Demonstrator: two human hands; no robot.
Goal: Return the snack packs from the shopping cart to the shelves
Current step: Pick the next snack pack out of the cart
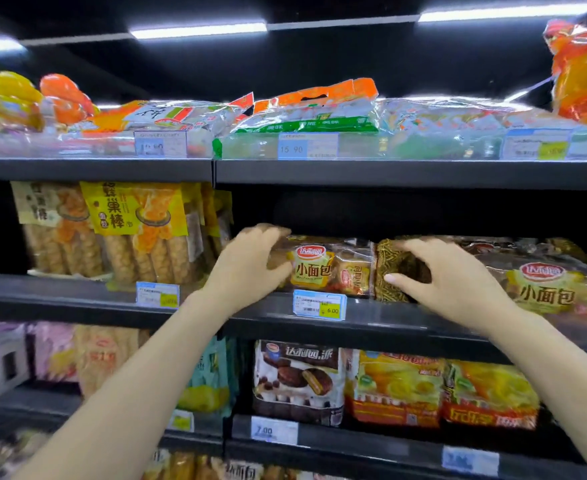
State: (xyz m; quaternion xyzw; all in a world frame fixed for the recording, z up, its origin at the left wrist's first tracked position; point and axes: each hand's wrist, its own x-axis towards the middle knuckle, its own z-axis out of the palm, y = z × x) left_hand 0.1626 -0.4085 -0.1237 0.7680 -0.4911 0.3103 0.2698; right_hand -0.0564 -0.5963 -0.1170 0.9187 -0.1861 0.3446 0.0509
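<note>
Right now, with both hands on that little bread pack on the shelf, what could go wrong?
The bread pack sits near the shelf's front edge, so it might slide off if let go too early. The left hand and right hand press its two ends, which could squash the soft bread. Pushing it back may also bump the neighbouring bread pack on the right.

Above the bread packs on the middle shelf a dark gap stays open under the upper shelf, while tall stick-bread bags wall its left end.
</note>
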